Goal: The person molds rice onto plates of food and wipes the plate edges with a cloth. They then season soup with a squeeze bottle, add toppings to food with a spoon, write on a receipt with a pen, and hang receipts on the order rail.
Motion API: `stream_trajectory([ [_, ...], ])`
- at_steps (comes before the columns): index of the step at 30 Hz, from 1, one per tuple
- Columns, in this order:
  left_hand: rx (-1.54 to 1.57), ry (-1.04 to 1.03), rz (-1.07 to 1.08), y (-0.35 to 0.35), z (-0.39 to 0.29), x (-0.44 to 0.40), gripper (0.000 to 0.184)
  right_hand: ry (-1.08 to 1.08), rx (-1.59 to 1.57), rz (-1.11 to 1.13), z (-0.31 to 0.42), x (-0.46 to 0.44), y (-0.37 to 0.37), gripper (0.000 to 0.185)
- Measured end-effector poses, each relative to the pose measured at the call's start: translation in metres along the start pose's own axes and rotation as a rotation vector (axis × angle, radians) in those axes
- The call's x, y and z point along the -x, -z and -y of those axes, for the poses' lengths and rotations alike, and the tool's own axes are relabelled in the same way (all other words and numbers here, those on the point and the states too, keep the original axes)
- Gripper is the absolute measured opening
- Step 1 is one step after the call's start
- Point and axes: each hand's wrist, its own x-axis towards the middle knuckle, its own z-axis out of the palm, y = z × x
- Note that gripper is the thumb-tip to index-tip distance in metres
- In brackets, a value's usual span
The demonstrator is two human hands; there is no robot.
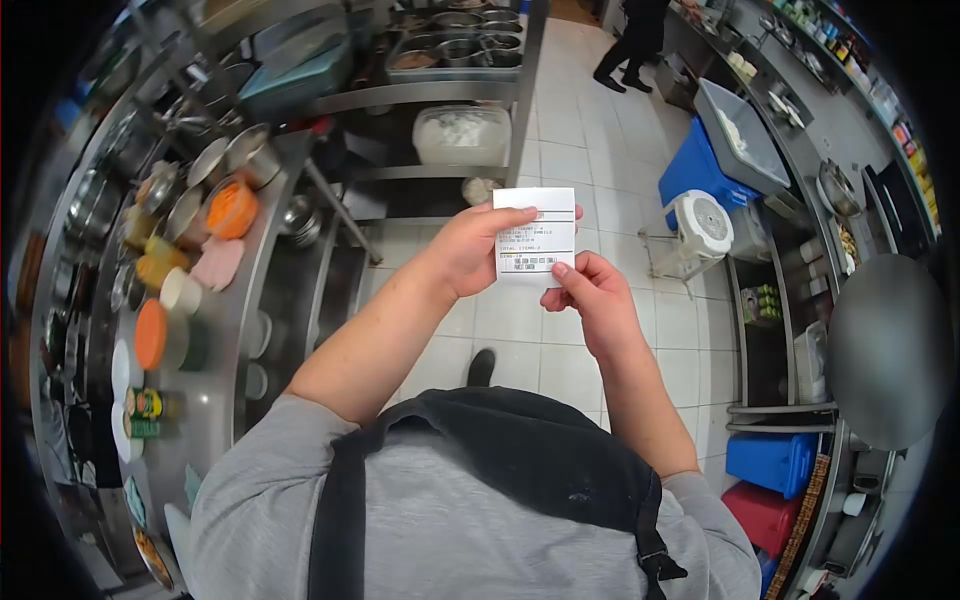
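Observation:
A small white printed order slip (pixel 536 236) is held up in front of me, its lines of black text facing me. My left hand (pixel 474 250) grips its left edge, with the thumb lying across the upper part of the paper. At the lower right corner, my right hand (pixel 594 295) pinches the slip between thumb and fingers. The fingers behind the paper are partly hidden.
To the left runs a steel counter (pixel 215 345) with bowls, an orange tub (pixel 232 208) and jars. On the right are a blue bin (pixel 705 165), a white stool (pixel 703 225) and shelving. A person in dark trousers (pixel 637 45) stands far ahead on the tiled floor (pixel 570 130).

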Motion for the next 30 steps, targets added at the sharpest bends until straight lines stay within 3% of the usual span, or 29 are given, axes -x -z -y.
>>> stream_trajectory([
  [5, 0.091, 0.048, 0.072, 0.026, 0.003, -0.139, 0.045, 0.029, 0.127, -0.04, 0.014, -0.088, 0.086, 0.022],
  [7, 0.121, 0.087, 0.04, 0.033, -0.003, -0.195, 0.035, 0.029, 0.21, -0.099, 0.034, -0.125, 0.114, 0.025],
  [9, 0.256, 0.155, -0.025, 0.041, 0.0, -0.248, 0.027, 0.101, 0.776, -0.187, 0.052, -0.152, 0.14, 0.029],
  [10, 0.283, 0.149, -0.071, 0.037, -0.001, -0.276, 0.023, 0.373, 1.151, -0.228, 0.061, -0.166, 0.154, 0.028],
  [13, 0.254, 0.168, 0.08, 0.037, 0.005, -0.359, 0.024, 0.428, 1.238, -0.334, 0.076, -0.205, 0.202, 0.028],
  [14, 0.207, 0.228, 0.037, 0.036, 0.009, -0.383, 0.03, 0.412, 1.232, -0.362, 0.075, -0.218, 0.22, 0.028],
  [15, 0.203, 0.254, 0.049, 0.035, 0.018, -0.404, 0.03, 0.228, 0.804, -0.422, 0.073, -0.232, 0.239, 0.028],
  [16, 0.124, 0.267, 0.073, 0.034, 0.027, -0.428, 0.033, 0.067, 0.373, -0.462, 0.074, -0.248, 0.259, 0.028],
  [19, -0.157, 0.224, 0.082, 0.047, 0.048, -0.496, 0.039, -0.027, 0.305, -0.417, 0.084, -0.302, 0.321, 0.028],
  [20, -0.386, 0.147, 0.128, 0.063, 0.057, -0.522, 0.042, -0.052, 0.552, -0.398, 0.075, -0.324, 0.352, 0.026],
  [21, -0.621, 0.066, 0.155, 0.074, 0.057, -0.547, 0.045, -0.038, 0.56, -0.359, 0.081, -0.347, 0.37, 0.026],
  [22, -0.64, 0.022, 0.12, 0.079, 0.045, -0.571, 0.045, 0.078, 0.665, -0.427, 0.091, -0.377, 0.386, 0.025],
  [23, -0.881, 0.173, 0.187, 0.085, 0.03, -0.59, 0.048, 0.201, 0.755, -0.49, 0.101, -0.408, 0.399, 0.026],
  [24, -1.117, 0.348, 0.238, 0.092, 0.016, -0.605, 0.051, 0.154, 0.768, -0.39, 0.112, -0.436, 0.411, 0.023],
  [25, -1.14, 0.331, 0.176, 0.101, 0.002, -0.616, 0.051, 0.186, 0.755, -0.334, 0.121, -0.464, 0.416, 0.023],
  [28, -1.257, 0.144, 0.019, 0.129, -0.035, -0.65, 0.053, 0.038, 0.702, -0.025, 0.14, -0.55, 0.425, 0.017],
  [30, -1.585, -0.251, 0.034, 0.159, -0.059, -0.662, 0.055, -0.017, 0.586, 0.09, 0.128, -0.614, 0.425, 0.013],
])
